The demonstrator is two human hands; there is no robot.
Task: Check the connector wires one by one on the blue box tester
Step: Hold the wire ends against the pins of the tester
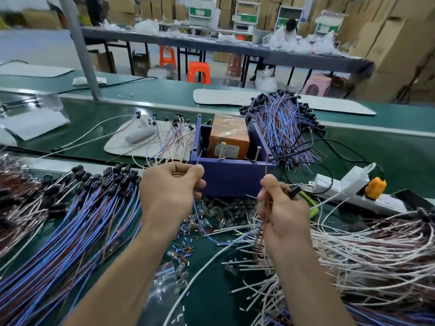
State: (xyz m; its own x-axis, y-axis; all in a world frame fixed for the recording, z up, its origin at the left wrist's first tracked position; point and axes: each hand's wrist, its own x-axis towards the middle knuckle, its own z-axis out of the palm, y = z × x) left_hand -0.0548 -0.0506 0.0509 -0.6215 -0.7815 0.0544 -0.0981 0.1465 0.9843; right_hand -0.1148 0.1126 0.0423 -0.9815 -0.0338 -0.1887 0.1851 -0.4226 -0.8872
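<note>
The blue box tester stands at the middle of the green bench, with an orange block inside it and two metal pins on its front rim. My left hand is curled just left of the box and pinches a thin blue wire that hangs down and curves right. My right hand pinches a brown wire that rises toward the box's right pin, with a small black connector at its fingers.
Bundles of blue and brown connector wires lie at left and behind the box. White wires pile at right. A white power strip with an orange plug sits right of the box. Loose terminals litter the mat.
</note>
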